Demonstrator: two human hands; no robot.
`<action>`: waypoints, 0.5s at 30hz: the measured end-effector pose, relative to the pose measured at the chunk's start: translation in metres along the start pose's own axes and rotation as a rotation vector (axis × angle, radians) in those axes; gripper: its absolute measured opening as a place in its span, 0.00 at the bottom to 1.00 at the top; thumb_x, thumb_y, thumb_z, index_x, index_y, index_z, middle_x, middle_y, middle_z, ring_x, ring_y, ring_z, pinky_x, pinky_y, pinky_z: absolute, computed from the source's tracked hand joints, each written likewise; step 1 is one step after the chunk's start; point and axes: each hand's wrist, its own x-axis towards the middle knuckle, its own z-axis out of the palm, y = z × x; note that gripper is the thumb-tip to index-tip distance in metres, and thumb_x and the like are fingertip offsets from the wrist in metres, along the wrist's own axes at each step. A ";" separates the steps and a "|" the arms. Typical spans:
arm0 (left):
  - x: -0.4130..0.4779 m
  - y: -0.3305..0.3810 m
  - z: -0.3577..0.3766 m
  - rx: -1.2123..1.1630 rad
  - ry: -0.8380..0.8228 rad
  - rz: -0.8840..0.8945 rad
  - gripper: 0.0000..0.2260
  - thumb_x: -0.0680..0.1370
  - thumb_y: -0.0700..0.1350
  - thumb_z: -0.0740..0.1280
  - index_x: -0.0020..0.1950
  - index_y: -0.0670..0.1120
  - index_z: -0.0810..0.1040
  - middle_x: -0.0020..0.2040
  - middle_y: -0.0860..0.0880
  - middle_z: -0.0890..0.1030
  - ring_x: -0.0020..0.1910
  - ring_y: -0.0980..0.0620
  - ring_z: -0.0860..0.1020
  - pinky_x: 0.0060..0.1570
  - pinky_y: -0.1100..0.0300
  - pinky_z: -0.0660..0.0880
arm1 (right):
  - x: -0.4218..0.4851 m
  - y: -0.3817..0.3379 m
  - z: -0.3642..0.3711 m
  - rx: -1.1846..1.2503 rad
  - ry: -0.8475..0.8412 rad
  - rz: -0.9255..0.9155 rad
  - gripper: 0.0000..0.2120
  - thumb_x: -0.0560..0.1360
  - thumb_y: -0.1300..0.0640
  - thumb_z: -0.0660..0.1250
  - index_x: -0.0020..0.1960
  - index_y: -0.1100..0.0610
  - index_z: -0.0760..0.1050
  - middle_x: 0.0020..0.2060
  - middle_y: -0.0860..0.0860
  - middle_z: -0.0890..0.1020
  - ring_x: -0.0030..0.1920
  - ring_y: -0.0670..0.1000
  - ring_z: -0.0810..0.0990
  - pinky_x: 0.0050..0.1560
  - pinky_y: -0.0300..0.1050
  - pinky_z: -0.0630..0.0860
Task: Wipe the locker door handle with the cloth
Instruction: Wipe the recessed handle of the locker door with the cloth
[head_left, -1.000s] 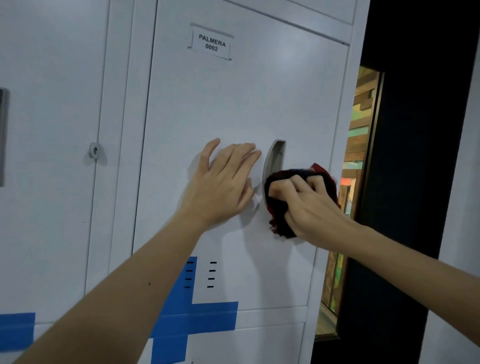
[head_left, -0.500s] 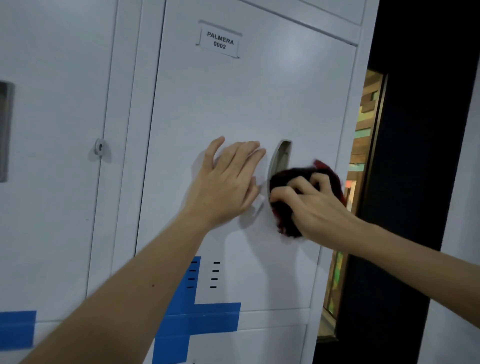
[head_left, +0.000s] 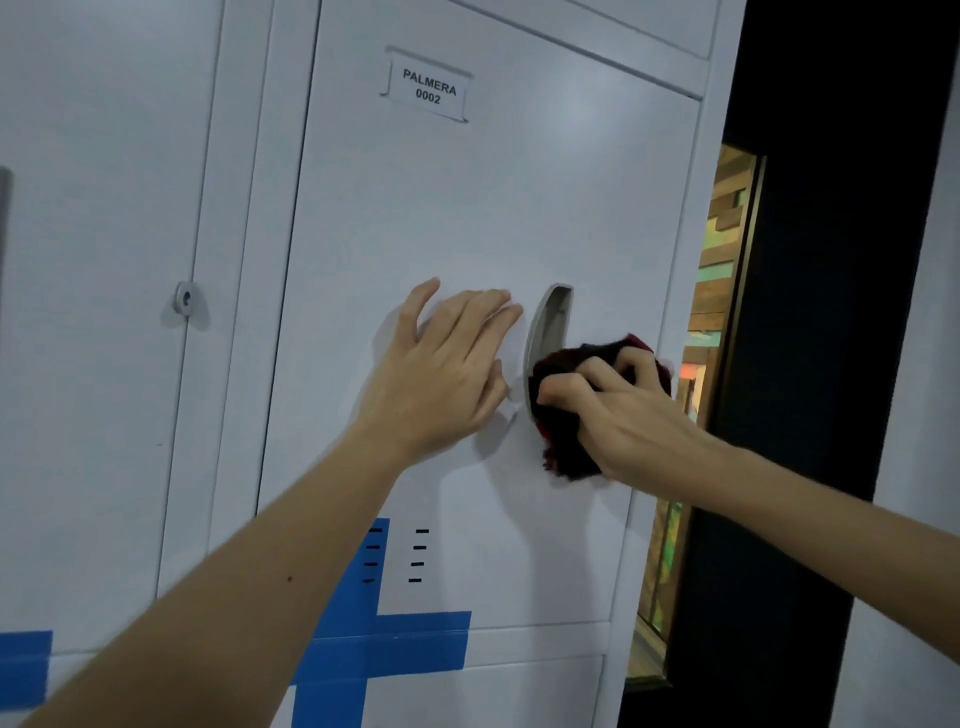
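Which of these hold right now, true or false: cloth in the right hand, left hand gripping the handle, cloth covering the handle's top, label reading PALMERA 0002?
1. The right hand holds the dark cloth. True.
2. The left hand grips the handle. False: it lies flat on the locker door, beside the handle.
3. The cloth covers the handle's top. False: it sits on the lower part; the top is bare.
4. The label reads PALMERA 0002. True.
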 end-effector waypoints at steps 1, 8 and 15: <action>0.000 0.001 0.000 0.002 0.003 -0.001 0.20 0.77 0.47 0.56 0.65 0.41 0.74 0.62 0.45 0.76 0.60 0.48 0.70 0.68 0.46 0.57 | 0.004 0.007 -0.003 -0.017 -0.015 -0.022 0.15 0.70 0.59 0.52 0.56 0.58 0.65 0.44 0.53 0.80 0.47 0.51 0.68 0.48 0.50 0.59; 0.002 -0.001 0.000 0.009 0.001 0.021 0.20 0.76 0.47 0.56 0.64 0.41 0.74 0.62 0.44 0.76 0.60 0.49 0.69 0.68 0.46 0.55 | 0.008 0.002 -0.006 0.008 -0.051 0.022 0.15 0.69 0.62 0.53 0.55 0.58 0.63 0.44 0.53 0.79 0.44 0.51 0.67 0.44 0.49 0.56; 0.001 0.000 0.001 0.027 0.013 0.020 0.20 0.76 0.47 0.56 0.65 0.41 0.74 0.63 0.44 0.76 0.60 0.49 0.69 0.67 0.46 0.56 | 0.015 -0.003 -0.004 -0.106 -0.038 -0.038 0.18 0.63 0.67 0.68 0.49 0.58 0.65 0.39 0.51 0.74 0.37 0.52 0.71 0.40 0.49 0.59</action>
